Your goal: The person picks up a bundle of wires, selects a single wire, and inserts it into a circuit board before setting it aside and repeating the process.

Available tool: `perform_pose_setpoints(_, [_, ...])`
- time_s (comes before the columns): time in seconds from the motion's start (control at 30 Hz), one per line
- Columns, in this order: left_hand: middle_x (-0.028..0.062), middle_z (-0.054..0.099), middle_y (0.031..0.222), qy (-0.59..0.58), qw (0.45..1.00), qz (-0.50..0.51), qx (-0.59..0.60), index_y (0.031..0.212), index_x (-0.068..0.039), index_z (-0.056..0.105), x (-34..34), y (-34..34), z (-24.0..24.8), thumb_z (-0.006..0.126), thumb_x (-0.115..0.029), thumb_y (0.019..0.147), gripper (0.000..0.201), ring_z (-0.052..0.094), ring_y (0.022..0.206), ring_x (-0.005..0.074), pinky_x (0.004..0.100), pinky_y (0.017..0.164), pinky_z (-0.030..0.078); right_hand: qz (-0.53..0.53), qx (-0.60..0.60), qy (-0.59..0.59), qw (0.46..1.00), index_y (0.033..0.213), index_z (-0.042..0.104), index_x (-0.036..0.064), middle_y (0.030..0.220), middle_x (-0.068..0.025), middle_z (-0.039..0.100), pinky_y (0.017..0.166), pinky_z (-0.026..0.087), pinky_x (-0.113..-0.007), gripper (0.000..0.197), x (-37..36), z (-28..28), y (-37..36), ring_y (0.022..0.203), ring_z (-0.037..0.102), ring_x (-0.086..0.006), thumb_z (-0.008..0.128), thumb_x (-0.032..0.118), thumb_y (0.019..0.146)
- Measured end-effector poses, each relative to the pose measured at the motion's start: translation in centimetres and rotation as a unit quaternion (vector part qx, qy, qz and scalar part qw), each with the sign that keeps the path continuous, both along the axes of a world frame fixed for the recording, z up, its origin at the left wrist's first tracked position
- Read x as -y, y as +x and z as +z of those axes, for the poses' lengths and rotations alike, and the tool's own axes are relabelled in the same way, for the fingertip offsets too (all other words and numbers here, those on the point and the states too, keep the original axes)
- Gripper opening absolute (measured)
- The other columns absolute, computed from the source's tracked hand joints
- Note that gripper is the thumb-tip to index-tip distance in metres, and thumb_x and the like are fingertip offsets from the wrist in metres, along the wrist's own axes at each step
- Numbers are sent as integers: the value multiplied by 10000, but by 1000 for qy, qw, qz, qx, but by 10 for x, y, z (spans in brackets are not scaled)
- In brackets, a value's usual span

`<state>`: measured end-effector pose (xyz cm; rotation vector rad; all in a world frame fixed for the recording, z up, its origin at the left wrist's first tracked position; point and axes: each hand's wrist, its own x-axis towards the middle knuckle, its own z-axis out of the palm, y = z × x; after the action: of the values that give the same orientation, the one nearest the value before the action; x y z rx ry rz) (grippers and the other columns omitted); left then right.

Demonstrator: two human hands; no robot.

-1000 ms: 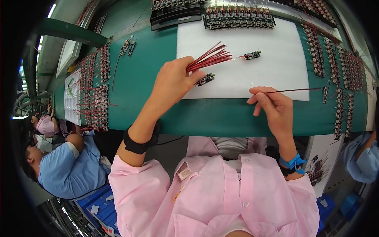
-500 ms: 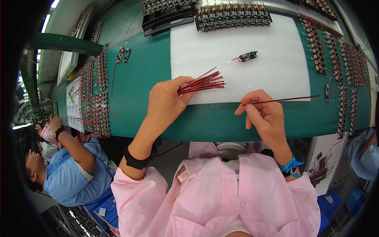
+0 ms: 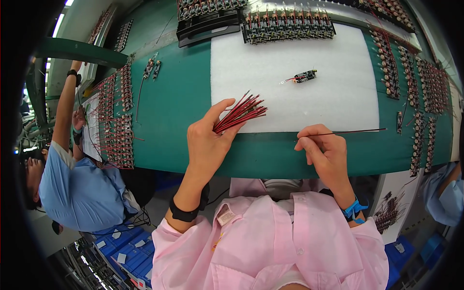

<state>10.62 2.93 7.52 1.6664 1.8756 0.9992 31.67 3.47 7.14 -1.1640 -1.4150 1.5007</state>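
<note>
My left hand [image 3: 209,137] grips a bundle of red and black wires [image 3: 241,113], whose ends fan out over the near left part of a white foam sheet [image 3: 338,104]. Between the thumb and fingers of my right hand [image 3: 325,147] is a single thin dark red wire [image 3: 360,131], pointing to the right along the sheet's near edge. Farther back on the foam lies one small circuit board [image 3: 304,76] with short leads at its left end. Both hands are above the green mat [image 3: 270,154], apart from each other.
A row of circuit boards [image 3: 290,29] stands at the sheet's far edge, beside a black tray [image 3: 208,34]. More wired boards line the mat at left [image 3: 119,140] and right [image 3: 386,63]. At far left, a co-worker in blue [image 3: 82,188] reaches out over the bench.
The bundle in my left hand has shifted slightly left and tilted more upward. My right hand keeps its wire, now a little lower. The co-worker at left has stretched an arm forward.
</note>
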Motion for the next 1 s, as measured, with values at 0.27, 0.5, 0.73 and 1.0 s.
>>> perform_pose_setpoints(0.27, [102, 568, 591, -2, 999, 4, -38, 901, -54, 582, -5, 4, -6, 644, -55, 628, 280, 522, 469, 131, 232, 463, 398, -13, 20, 36, 999, 805, 522, -17, 643, -46, 545, 423, 323, -164, 67, -1, 2, 2, 480, 415, -41, 479, 22, 771])
perform_pose_setpoints(0.5, [53, 599, 742, -65, 997, -10, 41, 896, 16, 575, -4, -2, -2, 608, 9, 666, 233, 532, 644, 70, 184, 592, 425, -14, 60, 89, 994, 802, 528, -15, 659, -44, 546, 457, 361, -179, 68, -7, -2, -6, 534, 472, -66, 494, 30, 764])
perform_pose_setpoints(0.73, [57, 566, 642, -7, 998, -63, -6, 854, -3, 579, -1, -17, -13, 608, 35, 631, 228, 497, 523, 72, 190, 470, 385, -16, 78, 151, 985, 762, 531, -32, 672, -74, 536, 503, 372, -190, 43, -14, -13, -29, 578, 493, -100, 510, -6, 734])
perform_pose_setpoints(1.0, [47, 484, 523, 153, 979, -87, -102, 853, -61, 587, -2, -25, -42, 642, -8, 615, 250, 463, 405, 142, 241, 365, 326, -74, 150, 232, 958, 749, 542, -13, 723, -81, 512, 524, 371, -232, 72, -22, -24, -56, 606, 486, -150, 552, -36, 682])
